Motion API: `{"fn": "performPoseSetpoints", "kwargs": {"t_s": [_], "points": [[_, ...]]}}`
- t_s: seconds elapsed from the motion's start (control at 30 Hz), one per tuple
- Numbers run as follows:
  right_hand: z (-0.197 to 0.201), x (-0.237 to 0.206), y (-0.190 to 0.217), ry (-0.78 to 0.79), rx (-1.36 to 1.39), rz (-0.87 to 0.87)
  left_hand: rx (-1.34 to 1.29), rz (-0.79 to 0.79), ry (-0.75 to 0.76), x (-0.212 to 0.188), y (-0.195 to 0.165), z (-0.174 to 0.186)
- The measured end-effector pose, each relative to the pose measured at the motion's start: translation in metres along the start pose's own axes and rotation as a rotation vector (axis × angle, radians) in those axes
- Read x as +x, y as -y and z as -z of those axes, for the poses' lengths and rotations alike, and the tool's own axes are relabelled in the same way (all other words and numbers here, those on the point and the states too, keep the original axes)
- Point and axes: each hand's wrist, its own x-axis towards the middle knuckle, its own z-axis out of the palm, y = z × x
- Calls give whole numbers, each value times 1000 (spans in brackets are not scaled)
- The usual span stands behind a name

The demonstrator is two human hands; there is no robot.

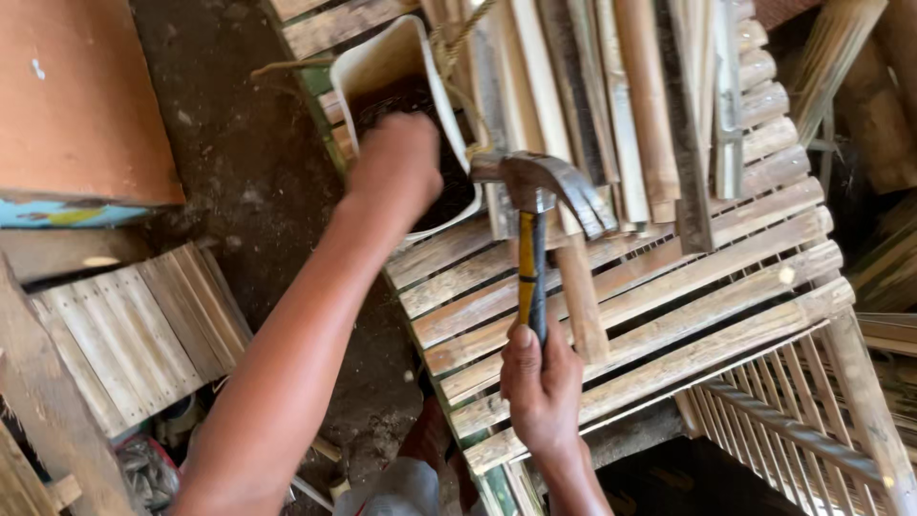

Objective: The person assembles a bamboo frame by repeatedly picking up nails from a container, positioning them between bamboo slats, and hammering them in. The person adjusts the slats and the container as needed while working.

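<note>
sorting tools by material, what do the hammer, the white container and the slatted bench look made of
Hammer: dull grey metal head, likely steel; yellow-and-black handle, probably rubber-gripped. Container: smooth off-white walls, apparently plastic. Slatted bench: pale split strips with node marks, seemingly unfinished bamboo.

Dirt floor (258, 182), dark & packed, w/ daylight on it. Slatted bamboo bench (669, 315) fills the middle. Orange board (76, 105) top left, small bamboo slat panel (134, 334) below it. More bamboo frames (812, 420) at right.
</note>
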Motion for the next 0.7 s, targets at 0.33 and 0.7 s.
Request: {"fn": "performPoseSetpoints", "kwargs": {"t_s": [0.33,0.7], "points": [[-18,-25,4,-49,72,-81,-58,-370,-311,-16,27,-10],[46,-149,-55,-42,-91,-210,-537,-198,-359,-178,-12,-69]]}}
